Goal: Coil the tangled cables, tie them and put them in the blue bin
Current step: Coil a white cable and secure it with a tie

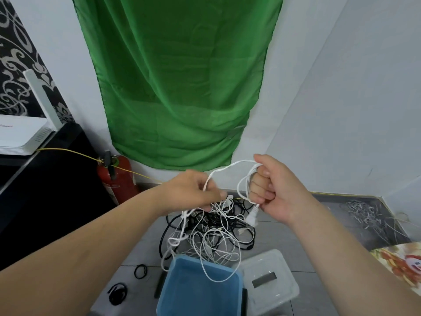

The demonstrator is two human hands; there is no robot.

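Observation:
My right hand (271, 190) grips a few loops of a thick white cable (230, 166), fist closed, with the cable's white plug (252, 216) hanging just below it. My left hand (193, 190) pinches the same cable a short way along, level with the right hand. From the left hand the cable drops into a tangle of white and black cables (211, 233) on the grey tiled floor. The blue bin (200, 290) stands open below the tangle, with one thin white loop drooping over its rim.
A clear plastic lid (271, 279) lies right of the bin. Black ties (140, 271) and a black loop (117, 294) lie on the floor at left. A red fire extinguisher (117, 179) stands by the wall, beside dark furniture carrying a white router (20, 135). A green cloth hangs ahead.

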